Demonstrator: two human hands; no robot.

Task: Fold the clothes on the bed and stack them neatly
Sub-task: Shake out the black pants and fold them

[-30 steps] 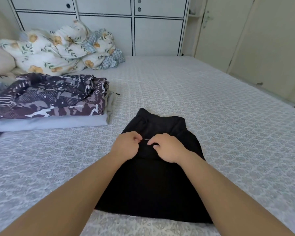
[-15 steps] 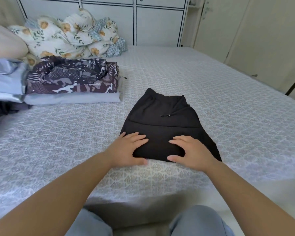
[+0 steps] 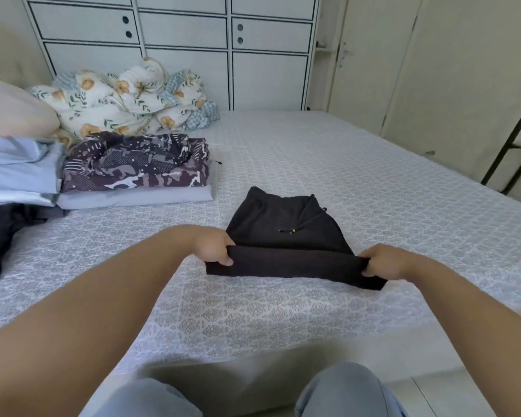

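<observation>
Even, soft daylight fills the scene, with no glare. A diffuse shadow lies along the bed (image 3: 283, 311) edge at 6 o'clock. Wide-angle distortion bends the wardrobe (image 3: 175, 40) lines toward 12 o'clock and stretches both forearms at 7 and 5 o'clock. Focus is mildly soft throughout.

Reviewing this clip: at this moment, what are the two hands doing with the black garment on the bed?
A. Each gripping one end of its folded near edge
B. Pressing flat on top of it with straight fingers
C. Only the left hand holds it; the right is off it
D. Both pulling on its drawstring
A: the left hand and right hand each curl round an end of the black garment at its folded near edge, while the drawstring lies untouched.
</observation>
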